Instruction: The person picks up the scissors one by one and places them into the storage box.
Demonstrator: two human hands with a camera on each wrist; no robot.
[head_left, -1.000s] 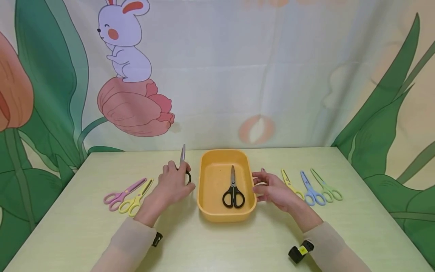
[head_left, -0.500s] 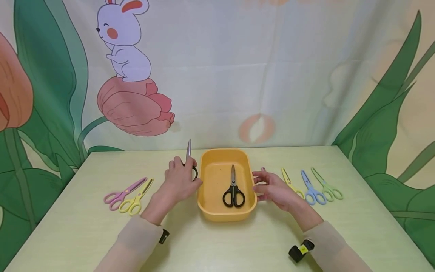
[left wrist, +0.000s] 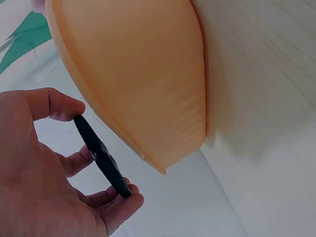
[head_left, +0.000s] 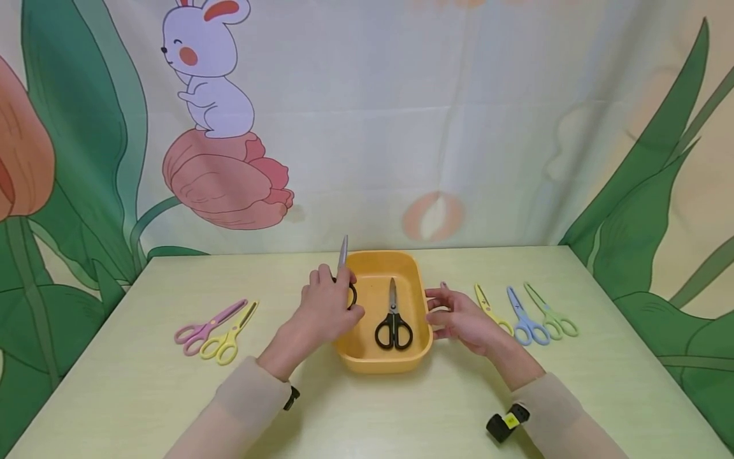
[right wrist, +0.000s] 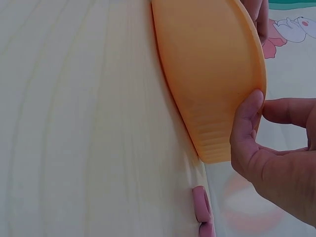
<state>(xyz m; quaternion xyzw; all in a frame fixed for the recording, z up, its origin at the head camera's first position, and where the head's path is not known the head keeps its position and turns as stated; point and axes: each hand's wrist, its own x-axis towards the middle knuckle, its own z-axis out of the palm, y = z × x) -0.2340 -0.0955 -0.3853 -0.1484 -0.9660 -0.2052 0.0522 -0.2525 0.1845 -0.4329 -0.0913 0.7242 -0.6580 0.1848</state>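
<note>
Left hand (head_left: 325, 311) pinches black-handled scissors (head_left: 343, 255) by the loops at the left rim of the yellow tray (head_left: 384, 366) — blades pointing far and slightly right, long axis running near to far. Right hand (head_left: 466, 322) grips the tray's right rim. Another black pair (head_left: 394, 324) lies inside, tip far. Beyond the pale table (head_left: 367, 414) — a cloth (head_left: 355, 127) printed with a rabbit.
</note>
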